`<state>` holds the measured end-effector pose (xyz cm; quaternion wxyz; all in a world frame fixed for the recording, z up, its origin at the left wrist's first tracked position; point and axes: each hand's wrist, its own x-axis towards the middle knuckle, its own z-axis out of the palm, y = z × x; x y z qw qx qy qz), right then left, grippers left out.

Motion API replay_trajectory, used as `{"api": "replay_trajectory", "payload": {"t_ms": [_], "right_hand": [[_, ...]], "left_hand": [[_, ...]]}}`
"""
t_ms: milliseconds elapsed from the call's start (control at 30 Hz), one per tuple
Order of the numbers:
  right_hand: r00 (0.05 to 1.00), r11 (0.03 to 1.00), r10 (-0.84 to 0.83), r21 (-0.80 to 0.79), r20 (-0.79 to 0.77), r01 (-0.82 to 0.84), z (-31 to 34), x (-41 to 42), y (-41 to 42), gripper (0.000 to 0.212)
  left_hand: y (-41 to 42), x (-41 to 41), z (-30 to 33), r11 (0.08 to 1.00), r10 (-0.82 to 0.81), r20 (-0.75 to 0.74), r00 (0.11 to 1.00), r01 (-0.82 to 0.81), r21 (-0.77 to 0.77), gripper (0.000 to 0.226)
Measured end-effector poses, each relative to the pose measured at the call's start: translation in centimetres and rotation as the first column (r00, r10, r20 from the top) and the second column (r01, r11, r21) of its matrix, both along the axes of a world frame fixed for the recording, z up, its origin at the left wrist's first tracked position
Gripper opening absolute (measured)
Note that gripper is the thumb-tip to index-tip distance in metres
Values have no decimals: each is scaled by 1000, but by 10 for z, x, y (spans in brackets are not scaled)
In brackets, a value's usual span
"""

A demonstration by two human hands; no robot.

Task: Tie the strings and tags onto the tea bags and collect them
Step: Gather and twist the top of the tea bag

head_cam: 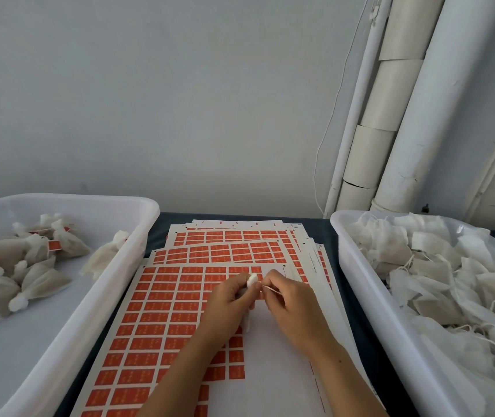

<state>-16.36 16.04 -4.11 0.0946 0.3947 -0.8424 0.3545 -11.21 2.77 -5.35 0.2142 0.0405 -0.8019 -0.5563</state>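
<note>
Hands meet over the top sheet of orange tags [168,299] on the tabletop, between two white tubs. The left hand [228,299] has its grip curled round a tea bag [251,279], whose gathered neck pokes up and away beside the thumb while its body hangs down toward the wrist, so the long axis runs roughly up and down. The right hand [290,299] pinches the string [272,290] just right of that neck, touching close. Tying looks under way; finished bags [23,266] lie in the left tub [138,236], untied ones [438,275] in the right tub [360,284].
</note>
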Motion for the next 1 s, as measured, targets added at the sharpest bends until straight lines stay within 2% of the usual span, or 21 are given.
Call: {"api": "replay_trajectory", "payload": {"t_ms": [300, 433, 733, 867, 1000], "right_hand": [[995, 998, 51, 16, 90, -53, 1, 2, 0, 21], [998, 999, 38, 0, 57, -38, 1, 1, 0, 5], [997, 997, -73, -26, -34, 72, 1, -2, -3, 18], [997, 996, -76, -43, 4, 76, 1, -3, -4, 16], [994, 994, -101, 55, 45, 99, 3, -16, 7, 7]], "left_hand": [[1, 0, -1, 999, -10, -15, 1000, 10, 33, 26], [0, 0, -1, 999, -19, -12, 1000, 19, 28, 25], [4, 0, -1, 999, -4, 17, 1000, 5, -47, 31], [5, 2, 2, 998, 58, 33, 998, -58, 20, 34], [2, 4, 5, 962, 213, 65, 975, -221, 160, 38]]}}
